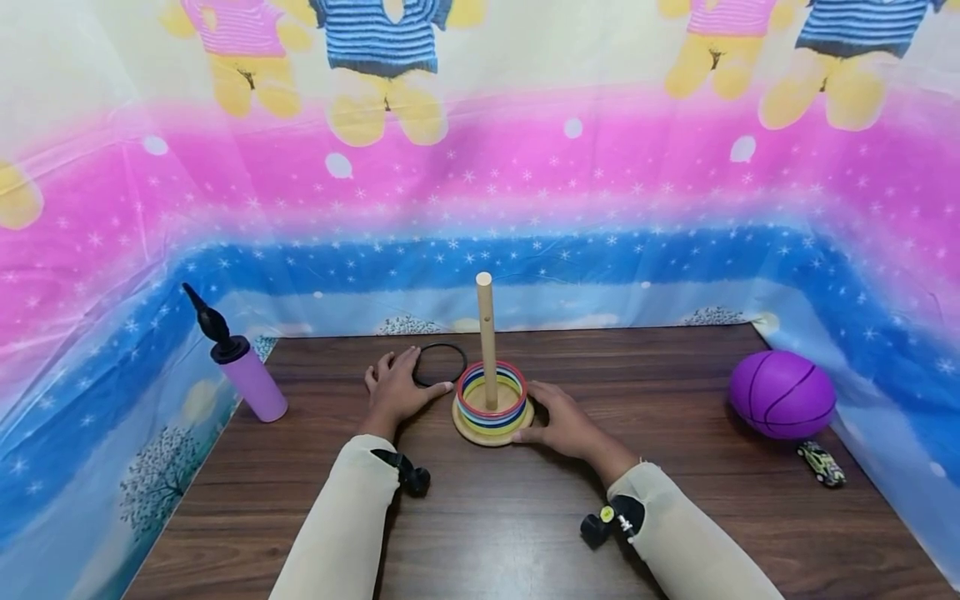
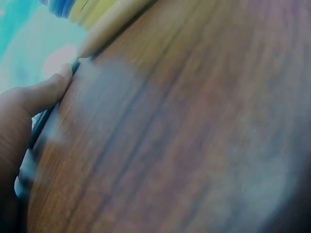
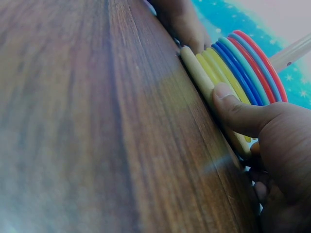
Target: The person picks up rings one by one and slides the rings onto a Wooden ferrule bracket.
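Observation:
A wooden ring-toss stand (image 1: 487, 333) stands upright on the table, its post rising from a round base. Stacked around the post are several coloured rings (image 3: 243, 68), yellow at the bottom and red on top. My right hand (image 1: 562, 421) grips the base from the right, thumb on its near edge and fingers round the far side, partly hidden. To the left of the stand, a black ring (image 1: 442, 344) lies flat on the table. My left hand (image 1: 397, 390) rests at that ring with fingers spread, its thumb pointing toward the base.
A purple hand pump (image 1: 257, 385) with a black nozzle stands at the table's left edge. On the right are a purple ball (image 1: 782, 394) and a small toy car (image 1: 821, 463). A printed cloth (image 1: 540, 258) hangs behind and around the wooden table (image 1: 495, 517).

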Motion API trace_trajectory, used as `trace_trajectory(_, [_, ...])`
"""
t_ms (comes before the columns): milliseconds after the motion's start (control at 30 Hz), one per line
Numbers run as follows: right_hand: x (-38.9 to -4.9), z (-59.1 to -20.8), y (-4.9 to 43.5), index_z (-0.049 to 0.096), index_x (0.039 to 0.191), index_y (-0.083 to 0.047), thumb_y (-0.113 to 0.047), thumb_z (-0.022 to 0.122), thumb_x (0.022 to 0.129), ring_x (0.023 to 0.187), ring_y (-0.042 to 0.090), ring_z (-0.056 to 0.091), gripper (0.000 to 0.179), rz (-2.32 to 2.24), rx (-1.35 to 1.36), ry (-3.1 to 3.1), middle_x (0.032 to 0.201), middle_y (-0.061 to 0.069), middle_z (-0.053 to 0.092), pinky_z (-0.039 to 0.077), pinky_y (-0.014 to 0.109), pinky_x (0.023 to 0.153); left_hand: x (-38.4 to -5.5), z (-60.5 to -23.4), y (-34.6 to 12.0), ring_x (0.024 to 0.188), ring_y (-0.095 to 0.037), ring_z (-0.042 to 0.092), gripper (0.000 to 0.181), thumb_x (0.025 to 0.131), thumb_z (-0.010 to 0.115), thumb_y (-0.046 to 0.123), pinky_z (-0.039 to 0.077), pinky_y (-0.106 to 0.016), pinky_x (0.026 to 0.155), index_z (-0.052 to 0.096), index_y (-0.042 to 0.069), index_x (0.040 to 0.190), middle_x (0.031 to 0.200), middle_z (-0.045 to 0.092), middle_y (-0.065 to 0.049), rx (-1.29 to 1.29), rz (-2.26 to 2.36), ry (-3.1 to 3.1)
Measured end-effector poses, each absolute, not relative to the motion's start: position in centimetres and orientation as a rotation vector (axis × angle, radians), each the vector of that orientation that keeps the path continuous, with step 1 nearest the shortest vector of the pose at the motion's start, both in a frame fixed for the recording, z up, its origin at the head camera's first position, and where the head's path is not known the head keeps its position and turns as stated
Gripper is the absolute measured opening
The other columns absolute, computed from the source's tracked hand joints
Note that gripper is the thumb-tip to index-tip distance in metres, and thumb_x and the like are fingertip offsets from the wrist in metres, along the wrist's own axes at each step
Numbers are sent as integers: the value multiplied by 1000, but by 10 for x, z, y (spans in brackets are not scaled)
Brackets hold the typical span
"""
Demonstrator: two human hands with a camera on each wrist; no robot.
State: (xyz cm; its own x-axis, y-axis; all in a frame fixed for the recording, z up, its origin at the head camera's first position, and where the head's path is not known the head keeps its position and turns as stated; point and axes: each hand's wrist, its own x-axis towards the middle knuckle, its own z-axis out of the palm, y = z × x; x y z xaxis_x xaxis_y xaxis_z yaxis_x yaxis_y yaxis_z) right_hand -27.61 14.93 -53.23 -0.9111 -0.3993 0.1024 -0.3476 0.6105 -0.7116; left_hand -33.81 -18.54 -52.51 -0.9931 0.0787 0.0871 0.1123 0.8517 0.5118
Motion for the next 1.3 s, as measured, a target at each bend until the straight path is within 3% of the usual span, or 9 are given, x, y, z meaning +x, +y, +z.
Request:
trace_trajectory(567, [-276,-532,149,48,166,-9,-39,91,92,164,43,35,90,-1191,-627,2750,171,18,46,32,65,132,-335,-526,-184,162,-47,28,102,94,77,66,3,-77,132,40,9,170,176,40,-16,-130,-865,-2906])
trace_trajectory(1300, [-277,-532,149,47,167,-12,-39,92,90,166,41,33,93,-1175,-605,2751,173,16,44,30,64,133,-331,-506,-182,164,-45,26,99,94,84,52,7,-75,132,38,9,171,177,36,-17,-175,-1089,-2638])
